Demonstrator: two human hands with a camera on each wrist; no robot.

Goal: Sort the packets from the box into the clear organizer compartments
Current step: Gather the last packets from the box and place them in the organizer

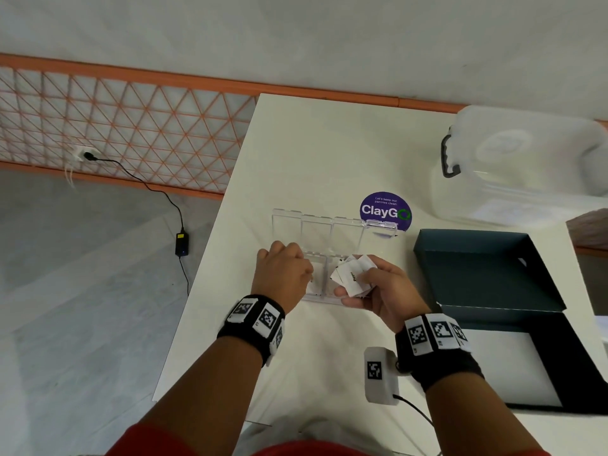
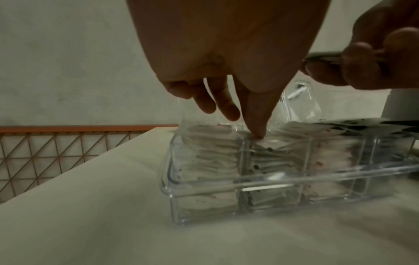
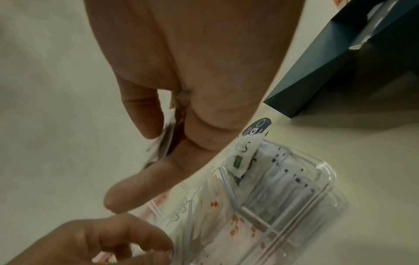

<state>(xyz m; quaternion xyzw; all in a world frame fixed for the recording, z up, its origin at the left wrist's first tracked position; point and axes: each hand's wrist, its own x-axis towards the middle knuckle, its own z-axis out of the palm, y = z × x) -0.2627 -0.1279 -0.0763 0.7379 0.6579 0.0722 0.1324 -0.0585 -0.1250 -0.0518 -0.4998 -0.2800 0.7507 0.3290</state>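
The clear organizer (image 1: 332, 235) stands mid-table with its lid open; its compartments (image 2: 226, 161) hold stacks of white packets. My left hand (image 1: 284, 271) is over the left compartments, fingers straight and pointing down. One fingertip (image 2: 258, 134) presses on the packets in a compartment. My right hand (image 1: 378, 291) hovers over the organizer's right side and pinches a small bunch of white packets (image 1: 352, 274) between thumb and fingers (image 3: 140, 114). The dark box (image 1: 487, 268) lies open to the right, and no packets show inside it.
A translucent lidded tub (image 1: 519, 162) sits at the back right, and a purple round sticker (image 1: 385, 210) lies behind the organizer. A white tagged device (image 1: 380, 373) with a cable lies near the front edge. The box lid (image 1: 526, 357) lies front right. The table's left edge runs close to my left arm.
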